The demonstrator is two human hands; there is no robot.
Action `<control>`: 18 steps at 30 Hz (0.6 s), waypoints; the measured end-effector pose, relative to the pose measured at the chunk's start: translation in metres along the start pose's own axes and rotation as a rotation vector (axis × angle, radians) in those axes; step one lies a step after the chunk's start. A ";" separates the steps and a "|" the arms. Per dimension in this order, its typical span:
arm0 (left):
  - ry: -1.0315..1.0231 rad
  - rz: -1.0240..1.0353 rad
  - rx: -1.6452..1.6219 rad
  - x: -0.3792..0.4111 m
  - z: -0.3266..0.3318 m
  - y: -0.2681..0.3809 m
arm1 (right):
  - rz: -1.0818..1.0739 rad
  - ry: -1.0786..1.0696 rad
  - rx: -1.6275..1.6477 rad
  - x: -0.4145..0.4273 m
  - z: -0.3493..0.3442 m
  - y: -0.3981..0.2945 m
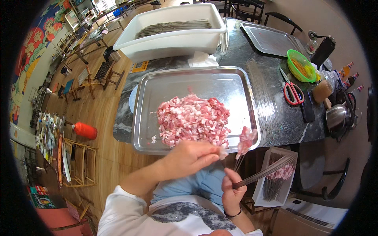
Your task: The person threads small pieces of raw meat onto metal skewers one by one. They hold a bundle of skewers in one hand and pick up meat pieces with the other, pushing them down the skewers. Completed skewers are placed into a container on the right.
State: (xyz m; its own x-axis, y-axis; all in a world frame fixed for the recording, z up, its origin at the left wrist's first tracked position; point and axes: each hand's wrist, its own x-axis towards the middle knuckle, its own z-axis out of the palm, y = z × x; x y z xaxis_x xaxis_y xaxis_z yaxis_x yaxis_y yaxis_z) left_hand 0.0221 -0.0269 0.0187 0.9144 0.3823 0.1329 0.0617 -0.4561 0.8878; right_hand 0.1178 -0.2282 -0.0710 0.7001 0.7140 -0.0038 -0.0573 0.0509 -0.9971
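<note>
A heap of diced raw meat [192,119], pink with white fat, lies in a rimmed metal tray [168,81] in front of me. Over the tray's near edge, my left hand [196,156] pinches a small meat piece [223,152] between thumb and fingertips. Lower and to the right, my right hand [233,187] grips a bundle of thin metal skewers [265,171] that fans out to the right. A few skewers from that hand point up, with threaded meat [245,140] at their upper ends, blurred. Whether the pinched piece touches a skewer tip cannot be made out.
Behind the tray stands a white plastic tub [165,47] of skewers. Loose skewers [261,97] lie right of the tray, then red-handled scissors [292,91] and a green basket [301,66]. Below the table's right side, a white box [260,191] holds meat skewers.
</note>
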 end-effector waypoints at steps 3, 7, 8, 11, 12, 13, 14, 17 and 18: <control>0.327 0.164 0.646 0.036 -0.021 -0.001 | -0.028 0.063 -0.033 0.007 -0.014 0.012; 0.274 0.167 0.853 0.064 -0.029 -0.030 | 0.045 0.048 0.016 0.010 -0.016 0.000; 0.283 0.168 0.820 0.062 -0.032 -0.034 | 0.066 0.027 0.003 0.008 -0.017 -0.004; 0.391 -0.095 0.262 0.046 -0.042 -0.028 | 0.072 -0.034 -0.019 0.006 -0.018 -0.010; 0.438 -0.229 -0.006 0.037 -0.042 -0.025 | 0.043 -0.062 -0.026 0.005 -0.019 -0.009; 0.493 -0.217 -0.252 0.030 -0.039 -0.025 | 0.014 -0.090 -0.032 0.003 -0.018 -0.009; 0.545 -0.201 -0.497 0.023 -0.035 -0.027 | 0.027 -0.113 -0.030 0.002 -0.018 -0.010; 0.622 -0.164 -0.830 0.005 -0.017 -0.021 | 0.009 -0.135 -0.073 0.001 -0.006 -0.015; 0.645 -0.142 -0.849 0.002 -0.013 -0.018 | 0.031 -0.130 -0.069 0.002 -0.002 -0.018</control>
State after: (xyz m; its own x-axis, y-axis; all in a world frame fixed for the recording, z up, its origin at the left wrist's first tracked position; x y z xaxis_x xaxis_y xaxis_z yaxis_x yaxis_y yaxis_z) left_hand 0.0176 -0.0077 0.0082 0.5220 0.8529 -0.0083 -0.3744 0.2379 0.8962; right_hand 0.1213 -0.2294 -0.0535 0.6005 0.7991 -0.0289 -0.0252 -0.0172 -0.9995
